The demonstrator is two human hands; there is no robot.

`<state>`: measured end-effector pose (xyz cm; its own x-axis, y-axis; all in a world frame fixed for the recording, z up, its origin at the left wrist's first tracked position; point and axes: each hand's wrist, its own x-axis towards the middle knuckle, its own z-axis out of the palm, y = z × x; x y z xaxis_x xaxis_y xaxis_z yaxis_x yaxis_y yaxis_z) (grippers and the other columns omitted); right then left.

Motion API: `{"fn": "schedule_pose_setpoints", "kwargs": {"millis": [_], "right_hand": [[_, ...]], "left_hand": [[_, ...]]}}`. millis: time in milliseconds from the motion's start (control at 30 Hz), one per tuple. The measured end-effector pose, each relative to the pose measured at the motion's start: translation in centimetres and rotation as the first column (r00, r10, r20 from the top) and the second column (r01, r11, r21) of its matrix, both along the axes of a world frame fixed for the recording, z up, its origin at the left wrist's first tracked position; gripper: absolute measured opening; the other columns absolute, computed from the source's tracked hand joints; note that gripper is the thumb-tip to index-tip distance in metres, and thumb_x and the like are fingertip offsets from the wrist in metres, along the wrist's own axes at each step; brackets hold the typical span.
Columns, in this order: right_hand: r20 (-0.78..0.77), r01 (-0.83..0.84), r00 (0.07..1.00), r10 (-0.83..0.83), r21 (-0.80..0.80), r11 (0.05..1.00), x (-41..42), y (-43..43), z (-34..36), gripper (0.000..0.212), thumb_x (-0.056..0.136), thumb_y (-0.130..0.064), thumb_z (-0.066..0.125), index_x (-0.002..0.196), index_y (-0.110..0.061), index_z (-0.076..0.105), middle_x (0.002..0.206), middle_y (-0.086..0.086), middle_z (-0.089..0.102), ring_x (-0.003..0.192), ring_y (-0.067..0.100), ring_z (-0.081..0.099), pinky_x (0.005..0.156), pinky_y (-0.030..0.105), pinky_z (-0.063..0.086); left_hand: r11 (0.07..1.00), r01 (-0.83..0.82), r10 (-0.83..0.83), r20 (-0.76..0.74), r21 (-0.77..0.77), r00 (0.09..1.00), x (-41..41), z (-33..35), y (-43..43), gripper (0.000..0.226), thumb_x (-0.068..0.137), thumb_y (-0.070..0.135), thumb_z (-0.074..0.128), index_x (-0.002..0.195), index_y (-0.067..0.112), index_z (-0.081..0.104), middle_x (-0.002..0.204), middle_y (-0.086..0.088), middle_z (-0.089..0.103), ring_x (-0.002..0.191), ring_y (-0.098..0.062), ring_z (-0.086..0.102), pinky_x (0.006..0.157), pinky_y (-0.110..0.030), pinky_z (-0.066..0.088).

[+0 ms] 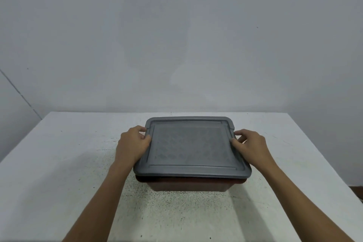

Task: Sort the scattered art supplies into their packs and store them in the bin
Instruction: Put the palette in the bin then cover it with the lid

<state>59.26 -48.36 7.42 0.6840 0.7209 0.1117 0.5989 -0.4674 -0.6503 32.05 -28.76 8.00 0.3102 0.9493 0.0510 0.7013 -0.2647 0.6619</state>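
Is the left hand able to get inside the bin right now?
Probably not. The grey lid sits over the whole bin; the left hand grips its left edge, the right hand its right edge. The lid must come off first.

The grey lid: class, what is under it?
Under the grey lid only the front wall of the brown bin shows; the lid covers its inside, so contents cannot be seen.

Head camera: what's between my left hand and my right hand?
In the head view, the grey lid on the brown bin fills the stretch between the left hand and the right hand; each grips a side edge.
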Motion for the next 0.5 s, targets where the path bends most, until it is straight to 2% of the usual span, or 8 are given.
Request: {"fn": "schedule_pose_setpoints", "kwargs": {"millis": [100, 300, 500], "right_hand": [[0.053, -0.009, 0.999, 0.010, -0.012, 1.000, -0.3, -0.4, -0.6, 0.031, 0.091, -0.025, 0.065, 0.119, -0.012, 0.068, 0.079, -0.002, 0.065, 0.072, 0.012, 0.056, 0.071, 0.025, 0.039], [0.138, -0.029, 0.990, 0.035, -0.045, 0.999, -0.8, -0.3, -1.4, 0.032, 0.093, -0.025, 0.061, 0.122, -0.011, 0.066, 0.081, -0.004, 0.060, 0.071, 0.011, 0.053, 0.073, 0.025, 0.040], [0.242, -0.026, 0.969, 0.047, -0.093, 0.995, -1.1, -0.3, -2.1, 0.024, 0.095, -0.024, 0.057, 0.112, -0.010, 0.066, 0.087, 0.000, 0.058, 0.074, 0.016, 0.053, 0.067, 0.029, 0.040]], "left_hand": [[0.998, -0.004, 0.007, -0.034, 0.070, 0.999, 0.0, -0.6, -0.4, 0.033, 0.091, 0.028, 0.060, 0.122, 0.019, 0.064, 0.094, 0.003, 0.068, 0.084, -0.016, 0.058, 0.071, -0.029, 0.042], [0.991, -0.017, 0.033, -0.117, 0.135, 0.993, -0.1, -1.0, -1.4, 0.032, 0.093, 0.028, 0.056, 0.124, 0.020, 0.062, 0.102, 0.001, 0.067, 0.090, -0.020, 0.061, 0.069, -0.031, 0.041], [0.988, 0.003, 0.024, -0.174, 0.152, 0.985, 0.0, -2.0, -1.6, 0.031, 0.095, 0.028, 0.051, 0.125, 0.022, 0.056, 0.104, 0.002, 0.064, 0.088, -0.018, 0.060, 0.065, -0.030, 0.042]]}}
